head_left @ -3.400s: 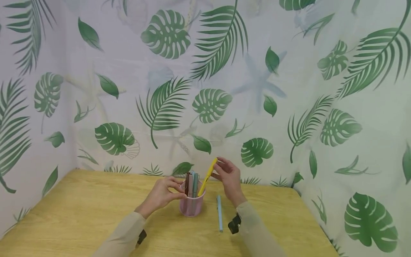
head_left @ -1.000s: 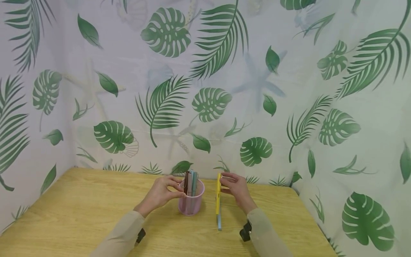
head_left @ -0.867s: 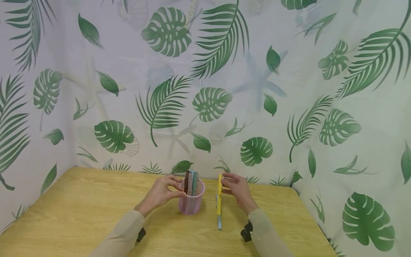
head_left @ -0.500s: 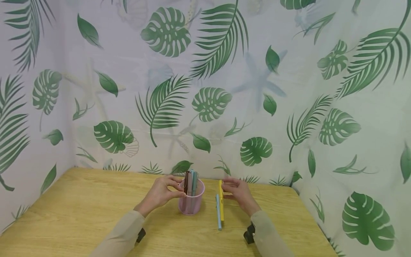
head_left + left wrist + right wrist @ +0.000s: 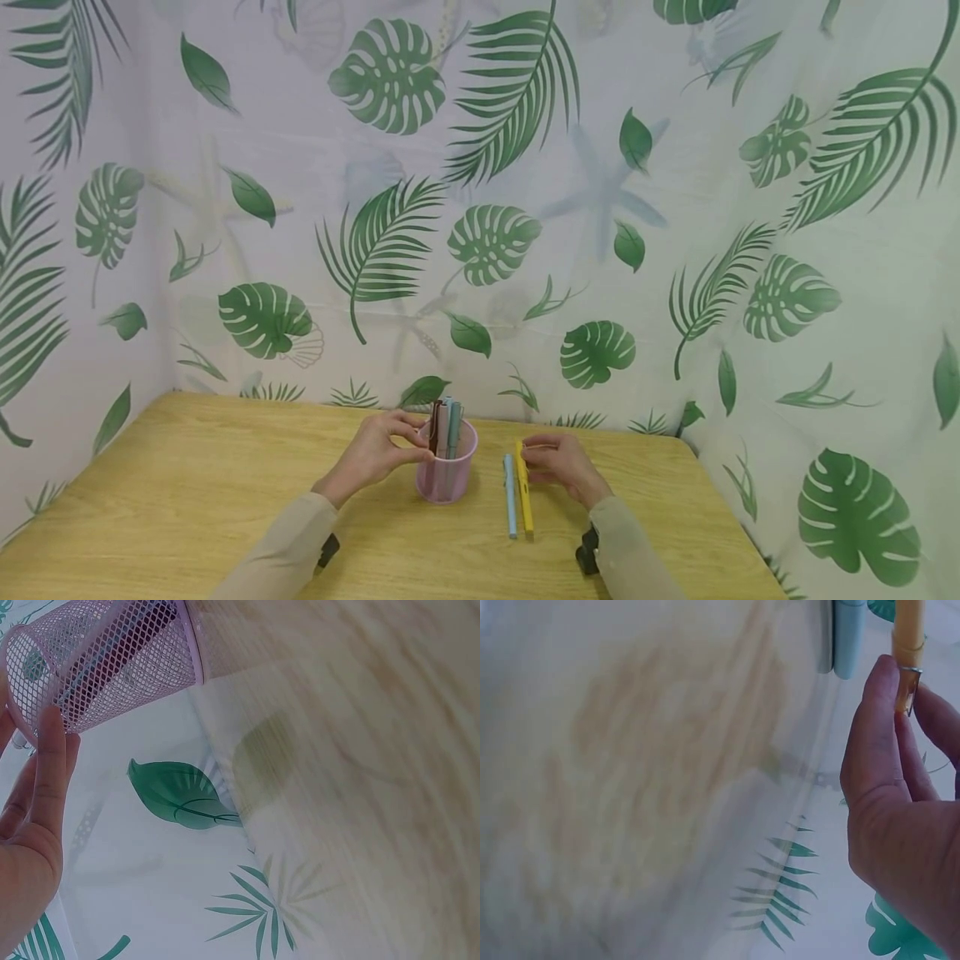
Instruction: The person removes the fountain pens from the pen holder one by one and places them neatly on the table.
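Note:
In the head view my left hand [image 5: 378, 450] grips the pink mesh pen holder [image 5: 444, 486] by its left side near the rim, thumb in front and fingers behind. The holder [image 5: 131, 671] stands upright and bears a dark brown pen [image 5: 434, 429], a greyish-pink one and blue-green ones [image 5: 454, 433]. To its right, my right hand [image 5: 566, 467] pinches the far end of a yellow pen [image 5: 526, 504], which lies low along the table beside a light blue pen [image 5: 511, 497]. In the right wrist view, thumb and fingertips meet at the clip end of the yellow pen [image 5: 909, 626].
The wood-grain table [image 5: 187, 492] ends at a wall covering [image 5: 480, 167] printed with green leaves, which also closes off the left and right. A black wrist camera [image 5: 588, 550] sits under the right sleeve, another [image 5: 328, 550] under the left.
The yellow pen came out of the holder in my right hand, moved right past the light blue pen and was lowered beside it. My left hand has stayed on the holder.

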The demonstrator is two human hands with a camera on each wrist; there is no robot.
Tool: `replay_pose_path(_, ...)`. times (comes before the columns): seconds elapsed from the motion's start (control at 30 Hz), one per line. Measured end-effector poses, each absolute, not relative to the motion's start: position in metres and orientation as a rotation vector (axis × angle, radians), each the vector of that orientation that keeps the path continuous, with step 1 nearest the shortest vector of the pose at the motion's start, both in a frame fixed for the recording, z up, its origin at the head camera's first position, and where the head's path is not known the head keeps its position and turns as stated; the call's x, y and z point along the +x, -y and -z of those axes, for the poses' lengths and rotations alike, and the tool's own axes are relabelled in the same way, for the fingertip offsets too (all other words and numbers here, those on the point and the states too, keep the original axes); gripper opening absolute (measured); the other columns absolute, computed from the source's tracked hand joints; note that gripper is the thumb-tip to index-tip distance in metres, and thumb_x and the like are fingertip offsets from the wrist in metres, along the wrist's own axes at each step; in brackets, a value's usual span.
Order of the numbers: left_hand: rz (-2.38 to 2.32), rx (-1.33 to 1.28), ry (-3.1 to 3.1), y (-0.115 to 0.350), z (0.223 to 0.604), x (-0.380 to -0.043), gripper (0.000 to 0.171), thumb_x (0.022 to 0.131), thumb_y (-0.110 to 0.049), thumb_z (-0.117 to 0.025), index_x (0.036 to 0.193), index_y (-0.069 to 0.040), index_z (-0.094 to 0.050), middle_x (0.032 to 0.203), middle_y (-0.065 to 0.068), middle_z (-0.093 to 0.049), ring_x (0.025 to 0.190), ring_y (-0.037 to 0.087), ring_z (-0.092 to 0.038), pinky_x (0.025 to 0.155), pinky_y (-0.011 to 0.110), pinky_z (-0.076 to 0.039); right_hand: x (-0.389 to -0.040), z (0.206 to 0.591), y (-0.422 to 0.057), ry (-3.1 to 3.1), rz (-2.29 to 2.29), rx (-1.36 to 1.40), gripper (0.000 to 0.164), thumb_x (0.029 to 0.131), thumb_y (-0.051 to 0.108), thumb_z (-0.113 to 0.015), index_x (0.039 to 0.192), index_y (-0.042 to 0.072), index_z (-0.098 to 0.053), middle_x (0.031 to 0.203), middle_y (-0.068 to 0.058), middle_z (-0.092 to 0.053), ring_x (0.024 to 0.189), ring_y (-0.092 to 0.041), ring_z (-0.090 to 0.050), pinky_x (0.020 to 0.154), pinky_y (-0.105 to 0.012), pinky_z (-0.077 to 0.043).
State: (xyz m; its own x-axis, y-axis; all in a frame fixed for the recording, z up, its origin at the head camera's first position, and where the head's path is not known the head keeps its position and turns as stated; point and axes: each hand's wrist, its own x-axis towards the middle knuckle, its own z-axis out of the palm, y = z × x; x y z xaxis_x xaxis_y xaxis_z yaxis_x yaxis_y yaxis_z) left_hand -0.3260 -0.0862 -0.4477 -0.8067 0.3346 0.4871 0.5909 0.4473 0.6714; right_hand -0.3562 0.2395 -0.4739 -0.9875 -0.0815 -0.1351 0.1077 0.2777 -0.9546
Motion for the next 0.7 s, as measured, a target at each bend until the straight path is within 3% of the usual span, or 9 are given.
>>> replay_pose_path(0.37,1.287,-0.791,2.424,0.0869,0.4479,-0.3259,0.013,0.074,-0.025,-0.085,0.076,-0.014,-0.078,0.107,0.013,-0.071,0.100,0.029,-0.067,0.071,0.022,-0.054,-0.3546,0.4756,-0.2391,-2.431,1.693,0.050,0.032,0.088,0.004,-0.069,0.117,-0.008,-0.063,0.104,-0.016,-0.069,0.085,-0.018,-0.068,0.073,-0.039,-0.060)
replay_pose_path(0.7,1.307,-0.785,2.420,0.0851,0.4486,-0.3268,0.012,0.074,-0.024,-0.086,0.076,-0.015,-0.078,0.107,0.012,-0.071,0.101,0.028,-0.067,0.073,0.029,-0.057,-0.3594,0.4771,-0.2364,-2.482,1.641,0.092,0.029,0.088,-0.001,-0.067,0.114,-0.010,-0.063,0.096,-0.016,-0.069,0.074,-0.016,-0.067,0.066,-0.036,-0.060)
